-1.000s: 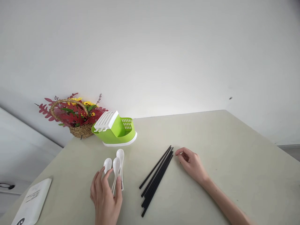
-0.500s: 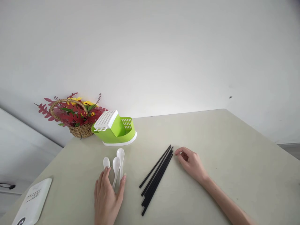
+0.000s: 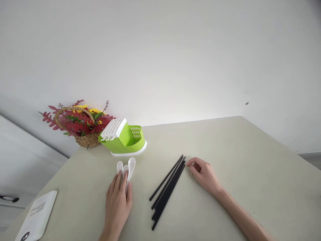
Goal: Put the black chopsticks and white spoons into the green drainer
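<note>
Three white spoons (image 3: 131,164) lie bunched on the table, bowls pointing away from me. My left hand (image 3: 118,197) is closed round their handles, which its fingers mostly hide. To the right, several black chopsticks (image 3: 168,192) lie in a loose, slanted bundle. Just beyond their far tips my right hand (image 3: 203,172) rests on the table, fingers curled, with nothing visible in them. A green and white cutlery holder (image 3: 122,142) stands behind the spoons, a slotted white top on its left part and an open bin on its right.
A wicker basket (image 3: 87,140) of red leaves and yellow flowers stands at the back left, against the holder. A white flat box (image 3: 37,214) lies near the table's left edge. The pale table (image 3: 215,140) meets a white wall at the back.
My left hand has closed in on the spoons and drawn them together, the left one shifting right towards the others. My right hand and the chopsticks stay where they were.
</note>
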Demonstrator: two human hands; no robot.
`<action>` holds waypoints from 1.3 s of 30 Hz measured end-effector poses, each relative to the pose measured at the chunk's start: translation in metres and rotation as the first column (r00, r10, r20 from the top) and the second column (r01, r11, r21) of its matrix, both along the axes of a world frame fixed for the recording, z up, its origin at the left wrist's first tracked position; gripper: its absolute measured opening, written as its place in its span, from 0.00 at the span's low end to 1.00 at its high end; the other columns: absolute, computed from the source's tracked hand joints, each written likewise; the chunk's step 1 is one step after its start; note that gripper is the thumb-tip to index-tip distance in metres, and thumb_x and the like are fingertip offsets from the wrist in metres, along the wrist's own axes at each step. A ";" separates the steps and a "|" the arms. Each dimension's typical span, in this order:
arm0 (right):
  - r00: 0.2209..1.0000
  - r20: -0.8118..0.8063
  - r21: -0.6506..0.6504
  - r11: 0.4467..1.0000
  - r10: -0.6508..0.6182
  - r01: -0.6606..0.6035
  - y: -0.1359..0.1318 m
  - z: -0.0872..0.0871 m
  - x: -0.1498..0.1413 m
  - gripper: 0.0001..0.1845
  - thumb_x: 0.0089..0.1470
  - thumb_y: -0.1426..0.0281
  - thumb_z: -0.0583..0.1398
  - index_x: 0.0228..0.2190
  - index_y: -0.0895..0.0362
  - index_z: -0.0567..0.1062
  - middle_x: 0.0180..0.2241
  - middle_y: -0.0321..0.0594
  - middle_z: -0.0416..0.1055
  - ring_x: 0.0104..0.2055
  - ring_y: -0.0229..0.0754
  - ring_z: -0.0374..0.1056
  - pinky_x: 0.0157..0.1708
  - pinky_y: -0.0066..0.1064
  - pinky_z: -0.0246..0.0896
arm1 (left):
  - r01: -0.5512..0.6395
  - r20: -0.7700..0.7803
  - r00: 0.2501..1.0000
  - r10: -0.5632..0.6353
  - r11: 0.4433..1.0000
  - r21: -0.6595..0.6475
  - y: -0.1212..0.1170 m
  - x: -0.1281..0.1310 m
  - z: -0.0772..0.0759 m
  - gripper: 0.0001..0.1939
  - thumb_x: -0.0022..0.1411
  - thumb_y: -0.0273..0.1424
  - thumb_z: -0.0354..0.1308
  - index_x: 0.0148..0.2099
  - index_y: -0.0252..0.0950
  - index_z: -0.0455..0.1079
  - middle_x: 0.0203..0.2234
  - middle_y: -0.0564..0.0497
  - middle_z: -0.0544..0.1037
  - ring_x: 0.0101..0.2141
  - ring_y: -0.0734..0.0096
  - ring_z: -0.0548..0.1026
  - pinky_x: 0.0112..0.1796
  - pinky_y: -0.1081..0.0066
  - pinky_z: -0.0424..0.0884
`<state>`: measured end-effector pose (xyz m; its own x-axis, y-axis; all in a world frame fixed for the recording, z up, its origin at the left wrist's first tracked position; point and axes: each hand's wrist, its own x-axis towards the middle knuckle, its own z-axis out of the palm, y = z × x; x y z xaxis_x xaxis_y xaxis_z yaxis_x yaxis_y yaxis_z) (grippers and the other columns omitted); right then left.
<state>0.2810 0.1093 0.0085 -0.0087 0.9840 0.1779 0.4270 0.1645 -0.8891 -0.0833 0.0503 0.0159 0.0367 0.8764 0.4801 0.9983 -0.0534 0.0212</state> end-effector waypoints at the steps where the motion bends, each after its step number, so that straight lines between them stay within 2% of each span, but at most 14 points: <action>1: 1.000 0.001 -0.001 1.000 0.004 -0.004 0.000 -0.001 0.000 0.11 0.59 0.66 0.55 0.34 0.52 0.77 0.24 0.33 0.69 0.25 0.40 0.61 0.28 0.31 0.57 | 0.009 -0.004 1.000 -0.009 1.000 0.006 0.000 0.000 0.001 0.26 0.76 0.38 0.47 0.72 0.41 0.61 0.67 0.40 0.70 0.64 0.45 0.70 0.58 0.47 0.70; 7: 1.000 -0.005 -0.007 1.000 0.005 -0.005 0.001 -0.001 0.000 0.10 0.58 0.66 0.55 0.33 0.51 0.77 0.24 0.33 0.69 0.25 0.40 0.61 0.28 0.32 0.56 | 0.079 0.055 0.995 -0.081 0.996 0.035 -0.003 0.003 0.006 0.26 0.75 0.37 0.51 0.73 0.49 0.60 0.63 0.47 0.75 0.61 0.46 0.72 0.55 0.48 0.72; 13: 1.000 0.008 -0.009 1.000 -0.005 0.005 0.002 -0.001 0.000 0.11 0.58 0.66 0.55 0.33 0.52 0.78 0.24 0.33 0.69 0.25 0.40 0.61 0.28 0.32 0.55 | 0.151 0.092 0.984 -0.153 0.988 0.033 -0.004 0.005 0.007 0.25 0.75 0.41 0.51 0.71 0.47 0.61 0.60 0.46 0.78 0.62 0.49 0.72 0.55 0.51 0.72; 16: 1.000 0.010 -0.012 1.000 -0.003 0.004 0.002 -0.003 0.001 0.10 0.58 0.67 0.55 0.34 0.52 0.78 0.23 0.33 0.69 0.25 0.40 0.61 0.28 0.32 0.55 | 0.086 0.111 0.990 -0.092 0.994 0.062 -0.005 0.008 0.011 0.28 0.74 0.46 0.52 0.70 0.42 0.60 0.61 0.41 0.75 0.60 0.46 0.72 0.55 0.49 0.71; 19: 1.000 0.008 -0.013 1.000 0.000 0.000 0.003 -0.005 0.001 0.10 0.58 0.67 0.55 0.34 0.52 0.78 0.24 0.33 0.69 0.25 0.40 0.62 0.28 0.32 0.56 | -0.034 0.132 0.991 0.026 0.998 0.058 -0.006 0.011 0.013 0.36 0.70 0.55 0.51 0.67 0.33 0.62 0.57 0.34 0.74 0.56 0.41 0.72 0.53 0.46 0.72; 21: 1.000 0.008 -0.014 1.000 -0.001 0.001 0.002 -0.005 0.001 0.11 0.58 0.66 0.55 0.34 0.52 0.78 0.24 0.33 0.69 0.26 0.40 0.62 0.29 0.32 0.56 | -0.116 0.126 0.986 0.108 0.992 0.054 -0.007 0.012 0.014 0.40 0.67 0.60 0.49 0.61 0.29 0.67 0.53 0.32 0.74 0.54 0.38 0.72 0.51 0.44 0.72; 24: 1.000 0.008 -0.013 1.000 -0.004 0.004 0.002 -0.004 0.001 0.11 0.59 0.66 0.55 0.34 0.52 0.78 0.24 0.33 0.69 0.26 0.40 0.62 0.29 0.32 0.56 | -0.198 0.102 0.976 0.192 0.979 0.054 -0.007 0.012 0.013 0.41 0.65 0.64 0.47 0.50 0.29 0.71 0.50 0.31 0.72 0.52 0.36 0.70 0.50 0.43 0.71; 28: 1.000 0.009 -0.021 1.000 0.000 0.001 0.002 -0.003 0.001 0.11 0.59 0.65 0.55 0.34 0.51 0.77 0.24 0.33 0.69 0.26 0.40 0.62 0.29 0.32 0.57 | -0.205 0.080 0.976 0.200 0.978 0.048 -0.006 0.013 0.012 0.36 0.65 0.63 0.47 0.43 0.32 0.72 0.49 0.32 0.71 0.52 0.37 0.69 0.51 0.43 0.69; 34: 1.000 -0.003 -0.037 0.999 -0.009 0.009 0.001 0.000 0.001 0.11 0.57 0.65 0.55 0.34 0.52 0.78 0.24 0.33 0.70 0.25 0.40 0.62 0.28 0.32 0.56 | -0.164 0.083 0.984 0.160 0.985 0.051 -0.007 0.011 0.010 0.30 0.67 0.59 0.49 0.40 0.35 0.72 0.48 0.33 0.71 0.51 0.40 0.69 0.51 0.45 0.68; 39: 1.000 -0.016 -0.045 0.999 -0.011 0.011 0.001 0.001 0.002 0.11 0.56 0.64 0.55 0.33 0.52 0.78 0.24 0.33 0.69 0.25 0.40 0.61 0.28 0.32 0.56 | -0.096 0.073 0.993 0.091 0.993 0.069 -0.006 0.008 0.009 0.26 0.71 0.54 0.48 0.37 0.37 0.71 0.48 0.35 0.72 0.50 0.43 0.70 0.49 0.48 0.70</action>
